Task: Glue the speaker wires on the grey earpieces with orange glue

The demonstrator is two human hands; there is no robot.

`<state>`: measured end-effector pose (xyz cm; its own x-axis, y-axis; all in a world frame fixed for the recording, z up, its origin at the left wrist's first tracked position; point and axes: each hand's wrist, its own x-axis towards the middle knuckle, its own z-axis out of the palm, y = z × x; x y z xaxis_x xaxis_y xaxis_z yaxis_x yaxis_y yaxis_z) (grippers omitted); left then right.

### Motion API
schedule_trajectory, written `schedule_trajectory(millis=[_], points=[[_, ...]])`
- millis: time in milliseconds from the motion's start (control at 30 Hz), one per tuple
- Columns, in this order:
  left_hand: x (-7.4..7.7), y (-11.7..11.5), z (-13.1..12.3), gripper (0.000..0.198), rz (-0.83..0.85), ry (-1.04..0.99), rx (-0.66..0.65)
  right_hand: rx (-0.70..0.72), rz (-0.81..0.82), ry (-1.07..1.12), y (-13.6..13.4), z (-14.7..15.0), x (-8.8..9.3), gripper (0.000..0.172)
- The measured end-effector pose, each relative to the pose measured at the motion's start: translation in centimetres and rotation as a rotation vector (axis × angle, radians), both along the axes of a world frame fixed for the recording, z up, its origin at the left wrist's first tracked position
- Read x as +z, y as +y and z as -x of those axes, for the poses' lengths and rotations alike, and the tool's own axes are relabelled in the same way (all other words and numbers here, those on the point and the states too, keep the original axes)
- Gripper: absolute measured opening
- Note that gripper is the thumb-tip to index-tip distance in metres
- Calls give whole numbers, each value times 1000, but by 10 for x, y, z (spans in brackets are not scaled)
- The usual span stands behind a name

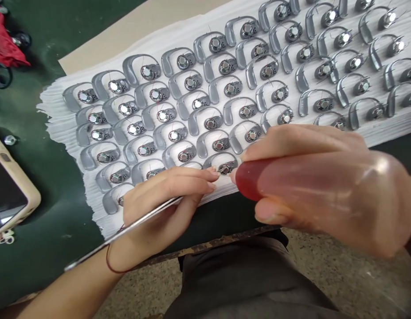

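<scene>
Rows of grey ear-hook earpiece shells point(205, 93), each with a shiny round speaker, lie on a white foam sheet point(59, 115). My left hand point(162, 201) is closed in a pinch on long metal tweezers point(132, 226), whose tip touches the earpiece point(225, 166) at the sheet's front edge. My right hand point(321, 186) is wrapped round a translucent red squeeze bottle point(291, 179), its nose pointing at that same earpiece. The bottle's tip is hidden by my fingers.
The sheet rests on a dark green table point(52, 212) over a brown board point(132, 26). A phone in a beige case point(9, 190) lies at the left edge. Red fabric point(5, 40) sits at the far left corner. My lap and speckled floor point(325, 266) are below.
</scene>
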<state>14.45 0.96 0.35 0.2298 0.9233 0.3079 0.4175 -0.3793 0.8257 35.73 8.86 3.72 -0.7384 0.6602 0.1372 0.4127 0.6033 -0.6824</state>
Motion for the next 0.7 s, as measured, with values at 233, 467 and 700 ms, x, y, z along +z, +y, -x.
schedule_trajectory(millis=[233,467,700], points=[[-2,1,-4,29,4,-32,20,-11,-52,-24,-5,5,-4,32],[0,1,-4,29,1,-4,42,-6,-50,-8,-7,0,-8,35],[1,3,-3,35,-2,-2,12,-49,-63,7,-8,3,-10,34]])
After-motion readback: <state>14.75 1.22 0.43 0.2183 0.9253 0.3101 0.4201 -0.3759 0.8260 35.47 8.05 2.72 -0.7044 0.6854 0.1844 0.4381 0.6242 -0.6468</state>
